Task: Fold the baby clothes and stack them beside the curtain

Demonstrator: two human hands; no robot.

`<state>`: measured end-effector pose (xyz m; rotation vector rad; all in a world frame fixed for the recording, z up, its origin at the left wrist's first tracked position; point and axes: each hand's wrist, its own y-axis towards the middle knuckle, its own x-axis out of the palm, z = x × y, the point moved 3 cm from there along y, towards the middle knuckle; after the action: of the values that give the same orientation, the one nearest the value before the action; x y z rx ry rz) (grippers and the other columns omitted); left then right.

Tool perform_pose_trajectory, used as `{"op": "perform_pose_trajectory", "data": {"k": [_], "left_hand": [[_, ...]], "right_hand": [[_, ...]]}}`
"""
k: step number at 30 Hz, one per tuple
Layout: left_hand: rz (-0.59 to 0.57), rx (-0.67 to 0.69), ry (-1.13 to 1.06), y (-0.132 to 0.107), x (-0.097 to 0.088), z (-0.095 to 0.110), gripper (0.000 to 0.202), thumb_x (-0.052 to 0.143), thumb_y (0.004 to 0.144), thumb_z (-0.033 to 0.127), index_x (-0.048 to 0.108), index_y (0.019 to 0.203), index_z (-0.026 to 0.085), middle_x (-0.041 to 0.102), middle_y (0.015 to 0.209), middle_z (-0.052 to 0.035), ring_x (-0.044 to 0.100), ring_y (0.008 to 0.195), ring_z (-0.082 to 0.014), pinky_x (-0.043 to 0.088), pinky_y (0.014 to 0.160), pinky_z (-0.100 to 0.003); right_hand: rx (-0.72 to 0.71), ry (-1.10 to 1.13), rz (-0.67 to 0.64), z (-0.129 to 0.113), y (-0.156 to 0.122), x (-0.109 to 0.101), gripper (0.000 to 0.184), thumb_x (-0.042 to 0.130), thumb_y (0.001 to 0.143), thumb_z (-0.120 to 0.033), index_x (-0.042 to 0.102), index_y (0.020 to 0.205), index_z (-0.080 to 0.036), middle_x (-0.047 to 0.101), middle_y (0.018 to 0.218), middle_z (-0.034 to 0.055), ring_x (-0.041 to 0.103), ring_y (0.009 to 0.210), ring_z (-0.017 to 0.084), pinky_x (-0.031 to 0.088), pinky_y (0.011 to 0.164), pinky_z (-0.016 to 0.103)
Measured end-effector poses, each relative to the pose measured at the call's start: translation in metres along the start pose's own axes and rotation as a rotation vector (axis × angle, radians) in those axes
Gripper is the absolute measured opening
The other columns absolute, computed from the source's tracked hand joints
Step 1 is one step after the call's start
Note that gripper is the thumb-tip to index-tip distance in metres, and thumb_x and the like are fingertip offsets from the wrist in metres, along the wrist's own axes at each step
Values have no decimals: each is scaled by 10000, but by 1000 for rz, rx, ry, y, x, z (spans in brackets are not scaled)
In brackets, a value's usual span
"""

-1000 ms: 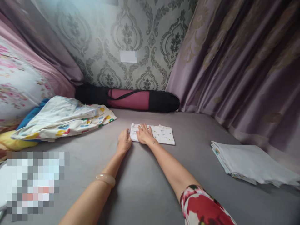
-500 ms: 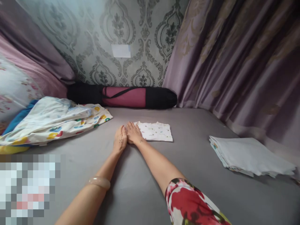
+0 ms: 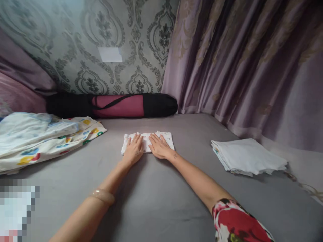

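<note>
A small white folded cloth (image 3: 166, 138) with tiny printed dots lies on the grey bed sheet (image 3: 161, 195). My left hand (image 3: 134, 149) rests flat on its left part, fingers stretched out. My right hand (image 3: 158, 147) lies flat on its middle, fingers spread. Both palms press the cloth down. A pale bangle (image 3: 103, 196) sits on my left wrist, and a red flowered sleeve (image 3: 239, 223) covers my right upper arm.
A stack of folded white cloths (image 3: 248, 156) lies at the right by the purple curtain (image 3: 247, 64). A heap of colourful printed fabric (image 3: 42, 136) lies at the left. A black and maroon rolled bag (image 3: 113, 105) lies along the patterned wall.
Both hands moved from the cloth's left edge onto the cloth and now lie flat on it. The view has turned to the right.
</note>
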<state>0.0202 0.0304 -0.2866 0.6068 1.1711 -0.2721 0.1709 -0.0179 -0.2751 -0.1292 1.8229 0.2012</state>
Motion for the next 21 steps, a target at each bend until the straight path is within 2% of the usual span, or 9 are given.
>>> {"op": "perform_pose_trajectory", "data": {"k": [2, 4, 8, 10, 12, 15, 17, 21], "left_hand": [[-71, 58, 31, 7, 9, 13, 488, 297, 956, 279, 455, 1396, 139, 414, 1485, -124, 277, 1424, -254, 161, 1173, -471], [-125, 37, 52, 12, 15, 17, 512, 297, 964, 325, 422, 1428, 148, 383, 1504, -120, 249, 1433, -275, 146, 1169, -499], [-251, -36, 43, 17, 21, 9, 545, 269, 976, 388, 339, 1475, 178, 287, 1552, -96, 202, 1447, -285, 142, 1151, -545], [-285, -38, 24, 22, 20, 4, 543, 283, 972, 414, 352, 1466, 200, 300, 1548, -100, 218, 1441, -293, 169, 1136, -557], [-309, -1, 13, 29, 17, -1, 518, 307, 963, 431, 403, 1432, 234, 363, 1520, -102, 278, 1418, -297, 229, 1115, -549], [-340, 53, 47, 43, 9, -16, 453, 332, 953, 377, 484, 1360, 245, 443, 1463, -107, 397, 1349, -284, 323, 1079, -476], [-356, 8, 109, 52, 1, -32, 437, 360, 939, 315, 493, 1345, 225, 443, 1457, -119, 429, 1323, -284, 325, 1080, -458], [-449, -106, 174, 66, -12, -66, 416, 401, 908, 243, 523, 1301, 189, 507, 1387, -150, 493, 1257, -296, 373, 1033, -482]], "right_hand": [[-3, -4, -17, 11, -2, 3, 575, 251, 976, -365, 296, 1491, -112, 235, 1570, 96, 143, 1458, 209, 39, 1186, 426], [-16, 17, -15, 17, -1, 7, 576, 237, 978, -369, 284, 1497, -124, 229, 1573, 81, 143, 1458, 200, 57, 1186, 415], [-26, 91, -7, 24, 3, 9, 576, 236, 978, -376, 276, 1502, -138, 212, 1578, 65, 121, 1462, 193, 41, 1186, 419], [-14, 159, -57, 28, 7, 8, 570, 245, 977, -387, 300, 1493, -151, 223, 1575, 58, 128, 1461, 194, 52, 1185, 426], [-6, 239, -97, 36, 13, 3, 549, 244, 979, -376, 351, 1470, -156, 295, 1551, 58, 207, 1442, 179, 119, 1181, 394], [22, 258, -33, 57, 22, -11, 499, 280, 962, -277, 424, 1423, -156, 426, 1483, 60, 359, 1368, 145, 236, 1140, 302], [96, 168, 2, 75, 25, -21, 496, 328, 934, -212, 437, 1413, -144, 456, 1457, 76, 394, 1341, 155, 262, 1120, 280], [220, 43, -93, 105, 27, -30, 505, 458, 901, -231, 472, 1389, -102, 504, 1385, 149, 448, 1285, 239, 309, 1081, 309]]}}
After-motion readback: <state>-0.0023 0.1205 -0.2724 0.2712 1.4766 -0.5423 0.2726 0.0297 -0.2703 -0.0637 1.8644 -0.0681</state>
